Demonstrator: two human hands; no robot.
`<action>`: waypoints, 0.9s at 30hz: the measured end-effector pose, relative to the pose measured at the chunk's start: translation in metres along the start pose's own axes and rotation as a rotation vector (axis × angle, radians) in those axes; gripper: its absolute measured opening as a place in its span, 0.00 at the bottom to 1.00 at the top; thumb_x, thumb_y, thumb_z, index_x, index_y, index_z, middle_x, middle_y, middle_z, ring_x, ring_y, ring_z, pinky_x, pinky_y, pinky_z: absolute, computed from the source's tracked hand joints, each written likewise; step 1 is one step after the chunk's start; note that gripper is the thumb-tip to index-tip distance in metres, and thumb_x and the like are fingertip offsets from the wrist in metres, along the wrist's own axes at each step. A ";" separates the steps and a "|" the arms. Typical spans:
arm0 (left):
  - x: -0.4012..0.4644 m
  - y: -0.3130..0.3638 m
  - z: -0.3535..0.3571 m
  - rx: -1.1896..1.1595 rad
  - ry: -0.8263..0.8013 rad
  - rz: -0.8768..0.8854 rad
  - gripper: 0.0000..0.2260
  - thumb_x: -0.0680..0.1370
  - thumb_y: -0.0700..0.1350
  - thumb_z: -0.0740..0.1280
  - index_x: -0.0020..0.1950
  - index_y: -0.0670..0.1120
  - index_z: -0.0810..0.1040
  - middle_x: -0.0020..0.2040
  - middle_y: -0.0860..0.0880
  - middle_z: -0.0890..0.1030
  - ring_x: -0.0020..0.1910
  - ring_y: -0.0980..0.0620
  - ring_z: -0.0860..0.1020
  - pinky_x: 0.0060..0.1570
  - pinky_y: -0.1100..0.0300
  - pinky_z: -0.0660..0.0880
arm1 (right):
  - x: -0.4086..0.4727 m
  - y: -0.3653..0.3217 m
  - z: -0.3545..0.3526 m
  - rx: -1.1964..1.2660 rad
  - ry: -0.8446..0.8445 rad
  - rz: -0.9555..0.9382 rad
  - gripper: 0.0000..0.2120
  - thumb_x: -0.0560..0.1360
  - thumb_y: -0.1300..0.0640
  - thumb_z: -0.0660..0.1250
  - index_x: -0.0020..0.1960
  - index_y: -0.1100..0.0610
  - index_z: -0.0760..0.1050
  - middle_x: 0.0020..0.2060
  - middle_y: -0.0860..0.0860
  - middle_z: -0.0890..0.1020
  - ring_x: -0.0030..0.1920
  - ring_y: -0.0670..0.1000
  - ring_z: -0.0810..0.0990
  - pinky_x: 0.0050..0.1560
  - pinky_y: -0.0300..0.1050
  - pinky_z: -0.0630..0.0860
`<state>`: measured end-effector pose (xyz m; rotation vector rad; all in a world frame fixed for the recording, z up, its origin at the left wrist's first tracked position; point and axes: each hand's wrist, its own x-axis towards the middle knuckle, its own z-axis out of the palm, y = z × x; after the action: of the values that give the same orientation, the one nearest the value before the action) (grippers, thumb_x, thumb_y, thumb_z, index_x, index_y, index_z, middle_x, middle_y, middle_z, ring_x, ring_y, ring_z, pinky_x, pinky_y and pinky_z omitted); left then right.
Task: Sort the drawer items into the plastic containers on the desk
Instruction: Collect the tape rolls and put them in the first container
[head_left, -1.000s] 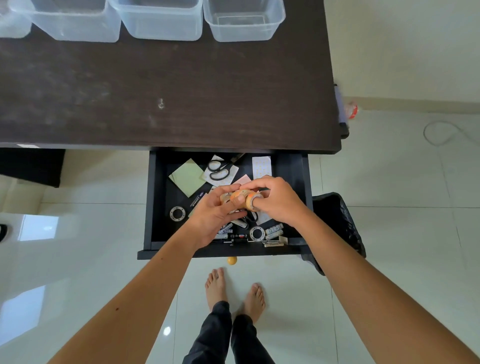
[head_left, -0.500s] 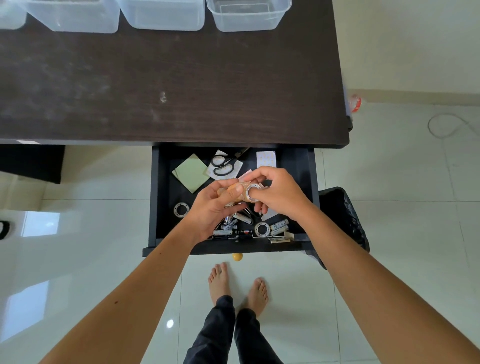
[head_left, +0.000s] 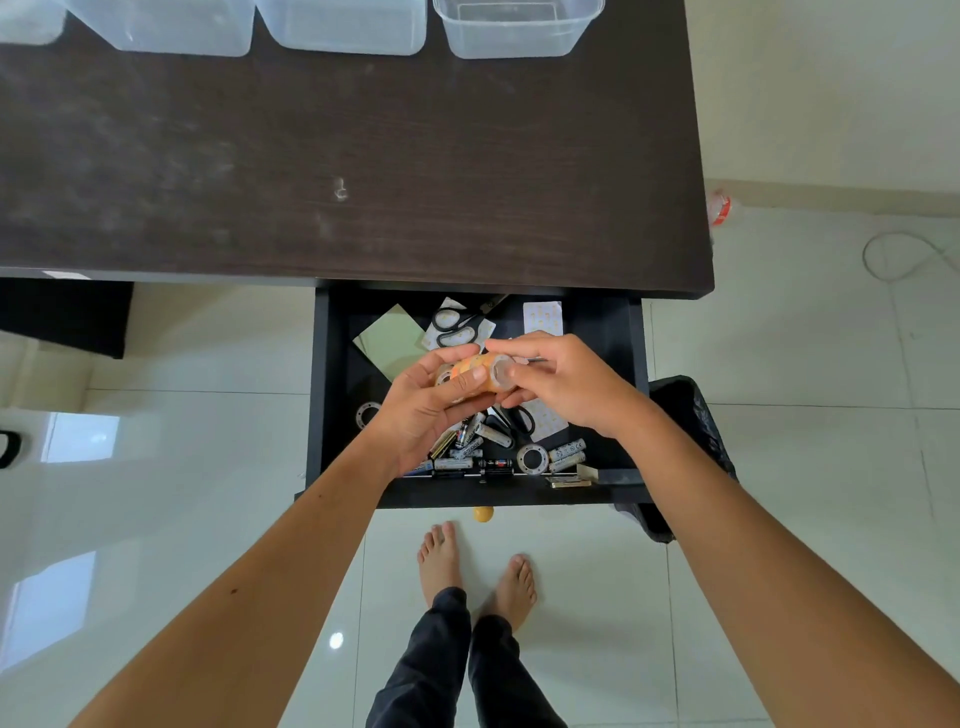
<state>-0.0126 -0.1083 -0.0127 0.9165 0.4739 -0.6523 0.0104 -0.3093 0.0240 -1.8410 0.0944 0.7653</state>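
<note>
Above the open black drawer (head_left: 324, 395), my left hand (head_left: 423, 410) grips a stack of tape rolls (head_left: 480, 373), orange and clear. My right hand (head_left: 563, 382) pinches the right end of that stack. Left in the drawer are several batteries (head_left: 480, 441), two loose tape rolls (head_left: 532, 459) (head_left: 368, 414), black scissors (head_left: 457, 327), a green note pad (head_left: 392, 340) and sticker sheets (head_left: 543, 316). Several clear plastic containers (head_left: 514, 28) (head_left: 343, 26) (head_left: 166, 26) stand along the far edge of the dark desk (head_left: 337, 156).
A black-lined bin (head_left: 685, 415) stands right of the drawer. My bare feet (head_left: 475, 571) are on the white tiled floor below the drawer front, whose yellow knob (head_left: 483, 513) points toward me. A cable (head_left: 898, 257) lies on the floor at right.
Both hands have lifted the tape-roll stack slightly up and away from the drawer bottom. The right hand's fingers have shifted on the stack's right end.
</note>
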 end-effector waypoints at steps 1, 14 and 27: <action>-0.001 0.000 0.001 0.004 -0.005 0.000 0.24 0.73 0.38 0.76 0.68 0.38 0.78 0.66 0.35 0.81 0.62 0.37 0.84 0.63 0.46 0.81 | 0.000 0.002 0.002 -0.014 -0.006 -0.006 0.17 0.85 0.59 0.67 0.72 0.50 0.79 0.66 0.49 0.79 0.51 0.52 0.90 0.63 0.54 0.83; -0.002 -0.004 0.005 0.007 0.012 -0.018 0.17 0.70 0.35 0.76 0.57 0.40 0.80 0.58 0.37 0.85 0.55 0.39 0.86 0.55 0.52 0.84 | -0.008 0.012 0.003 0.093 0.079 -0.036 0.10 0.79 0.61 0.75 0.61 0.57 0.83 0.55 0.56 0.85 0.48 0.55 0.90 0.51 0.51 0.87; -0.004 -0.003 -0.005 -0.063 0.076 0.003 0.16 0.70 0.35 0.76 0.57 0.40 0.80 0.57 0.38 0.85 0.52 0.42 0.87 0.55 0.51 0.84 | -0.018 0.055 -0.020 -0.311 -0.031 0.089 0.07 0.77 0.58 0.77 0.50 0.46 0.86 0.41 0.45 0.89 0.41 0.44 0.88 0.50 0.43 0.84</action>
<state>-0.0184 -0.1043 -0.0146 0.8849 0.5580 -0.5982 -0.0171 -0.3543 -0.0070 -2.1292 0.0386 0.9098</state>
